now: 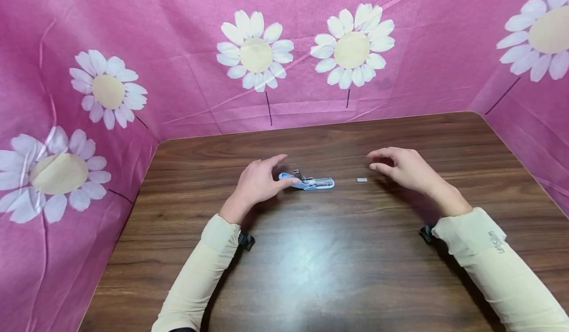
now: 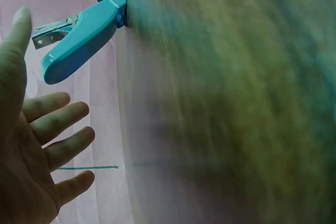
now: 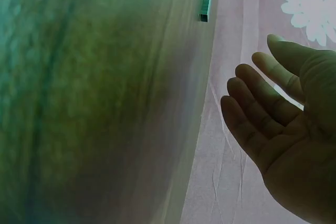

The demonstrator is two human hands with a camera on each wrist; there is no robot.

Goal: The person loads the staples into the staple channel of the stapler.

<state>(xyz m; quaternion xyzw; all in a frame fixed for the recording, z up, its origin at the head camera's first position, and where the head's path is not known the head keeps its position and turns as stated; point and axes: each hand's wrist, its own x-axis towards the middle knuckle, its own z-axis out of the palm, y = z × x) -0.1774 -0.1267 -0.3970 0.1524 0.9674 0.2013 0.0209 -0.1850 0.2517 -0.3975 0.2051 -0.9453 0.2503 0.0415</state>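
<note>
Stapler (image 1: 313,184) on bench (image 1: 355,272), betw. the hands, already opened up; small strip (image 1: 362,180) (prob. staples) lies apart to its R, apparently not loaded yet. L hand (image 1: 259,180): grip spread by stapler, contact unclear. R hand (image 1: 405,170): grip loosely spread nr strip, holding nothing.

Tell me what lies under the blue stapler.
The blue stapler rests on the brown tabletop, whose wood grain shows along its near edge. The patch directly beneath is covered; anything flat there cannot be seen.
</note>
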